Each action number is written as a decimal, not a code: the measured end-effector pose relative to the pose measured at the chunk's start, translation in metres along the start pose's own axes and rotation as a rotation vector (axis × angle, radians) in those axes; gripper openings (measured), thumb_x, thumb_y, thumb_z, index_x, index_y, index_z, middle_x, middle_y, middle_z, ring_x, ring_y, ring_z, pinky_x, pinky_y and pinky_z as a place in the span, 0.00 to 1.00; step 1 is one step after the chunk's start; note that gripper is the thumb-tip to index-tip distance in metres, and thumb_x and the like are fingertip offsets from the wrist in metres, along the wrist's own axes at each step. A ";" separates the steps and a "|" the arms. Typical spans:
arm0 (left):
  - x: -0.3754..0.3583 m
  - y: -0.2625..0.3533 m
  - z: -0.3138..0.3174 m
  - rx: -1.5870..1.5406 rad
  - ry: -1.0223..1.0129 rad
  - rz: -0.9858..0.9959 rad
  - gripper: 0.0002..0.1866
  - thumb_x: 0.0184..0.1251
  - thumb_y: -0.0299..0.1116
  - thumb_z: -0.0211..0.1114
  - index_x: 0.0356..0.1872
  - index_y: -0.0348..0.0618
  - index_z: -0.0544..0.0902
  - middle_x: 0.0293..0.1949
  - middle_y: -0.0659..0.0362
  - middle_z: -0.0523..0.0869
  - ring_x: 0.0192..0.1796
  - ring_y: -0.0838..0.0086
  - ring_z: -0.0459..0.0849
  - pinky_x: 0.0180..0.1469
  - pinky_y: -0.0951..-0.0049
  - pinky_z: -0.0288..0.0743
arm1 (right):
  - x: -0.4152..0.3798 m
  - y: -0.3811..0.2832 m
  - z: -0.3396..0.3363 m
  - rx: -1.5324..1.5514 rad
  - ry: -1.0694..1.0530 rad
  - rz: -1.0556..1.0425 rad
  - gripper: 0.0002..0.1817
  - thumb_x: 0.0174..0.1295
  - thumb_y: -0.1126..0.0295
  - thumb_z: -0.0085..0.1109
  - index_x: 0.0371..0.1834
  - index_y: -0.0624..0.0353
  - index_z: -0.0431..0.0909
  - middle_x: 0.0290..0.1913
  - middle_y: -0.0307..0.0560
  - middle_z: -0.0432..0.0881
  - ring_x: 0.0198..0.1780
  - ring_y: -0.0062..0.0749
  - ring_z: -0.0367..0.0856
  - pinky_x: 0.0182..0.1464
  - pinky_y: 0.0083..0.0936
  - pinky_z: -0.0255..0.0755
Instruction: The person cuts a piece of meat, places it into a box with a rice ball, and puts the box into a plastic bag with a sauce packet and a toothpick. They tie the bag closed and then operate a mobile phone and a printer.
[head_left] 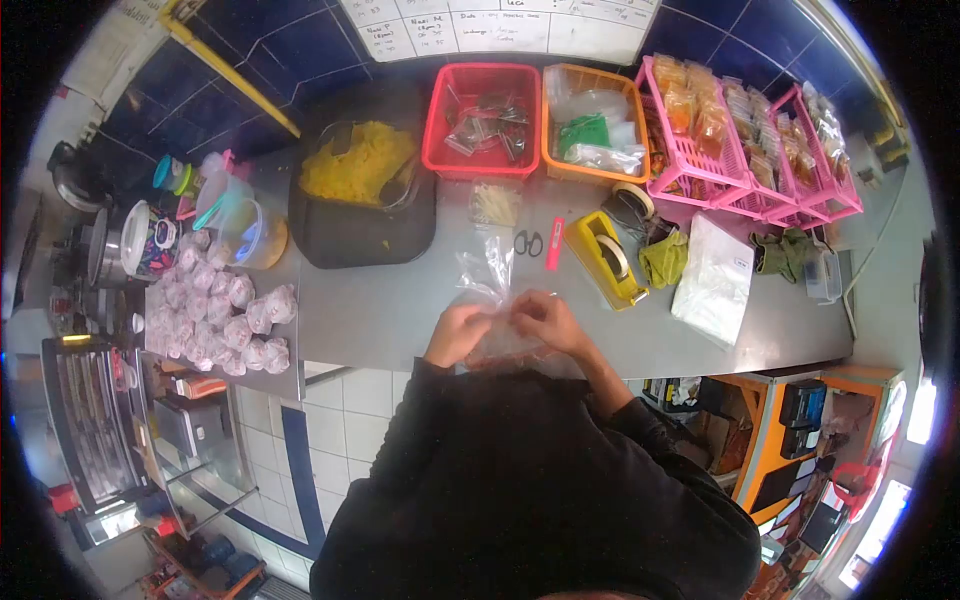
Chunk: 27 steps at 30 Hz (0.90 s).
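A clear plastic bag (487, 272) stands gathered between my two hands at the front edge of the steel counter. My left hand (460, 334) is closed on the bag's left side. On the other side, my right hand (548, 320) pinches the bag's gathered neck with bent fingers. Something reddish shows in the lower part of the bag, partly hidden by my hands and my dark clothing. Just beyond the bag lie black-handled scissors (529, 243) and a pink cutter-like tool (555, 243). A yellow tape dispenser (607, 260) sits to the right.
Many knotted bags (205, 310) are heaped at left beside plastic tubs. A black tray (335, 240) bears a container of yellow food. Behind stand a red basket (480, 172), an orange basket (597, 176) and pink baskets (700, 180). A plastic bag stack (713, 280) lies right.
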<state>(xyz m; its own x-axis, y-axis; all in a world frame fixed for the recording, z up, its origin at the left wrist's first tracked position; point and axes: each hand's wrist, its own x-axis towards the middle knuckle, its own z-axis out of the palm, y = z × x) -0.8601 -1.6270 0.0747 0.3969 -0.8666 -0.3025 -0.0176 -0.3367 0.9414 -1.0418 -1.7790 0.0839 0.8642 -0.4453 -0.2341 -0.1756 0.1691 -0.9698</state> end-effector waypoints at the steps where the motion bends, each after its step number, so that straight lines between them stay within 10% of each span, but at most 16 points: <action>1: -0.005 0.014 -0.002 0.054 -0.045 0.043 0.13 0.65 0.30 0.72 0.47 0.32 0.90 0.38 0.54 0.93 0.40 0.77 0.88 0.42 0.74 0.80 | 0.001 -0.001 -0.004 0.052 -0.061 0.015 0.08 0.70 0.74 0.59 0.49 0.65 0.80 0.41 0.45 0.86 0.40 0.26 0.85 0.47 0.28 0.81; 17: -0.011 0.031 0.005 0.442 0.106 0.610 0.11 0.59 0.35 0.77 0.43 0.51 0.93 0.26 0.56 0.85 0.32 0.62 0.82 0.39 0.63 0.74 | 0.002 -0.027 -0.009 0.002 -0.155 0.160 0.09 0.74 0.73 0.59 0.52 0.66 0.81 0.42 0.44 0.87 0.42 0.26 0.87 0.47 0.26 0.83; 27: -0.004 0.022 0.009 0.393 0.071 0.350 0.09 0.55 0.39 0.79 0.32 0.47 0.91 0.31 0.56 0.89 0.40 0.63 0.87 0.46 0.63 0.72 | 0.005 -0.017 -0.011 0.027 -0.143 0.150 0.09 0.75 0.72 0.59 0.51 0.67 0.80 0.41 0.46 0.87 0.40 0.26 0.86 0.46 0.25 0.82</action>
<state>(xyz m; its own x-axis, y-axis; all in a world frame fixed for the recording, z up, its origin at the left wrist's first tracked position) -0.8705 -1.6342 0.0957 0.3662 -0.9295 0.0437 -0.4973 -0.1558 0.8535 -1.0392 -1.7937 0.0984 0.8879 -0.2838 -0.3621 -0.2967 0.2482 -0.9221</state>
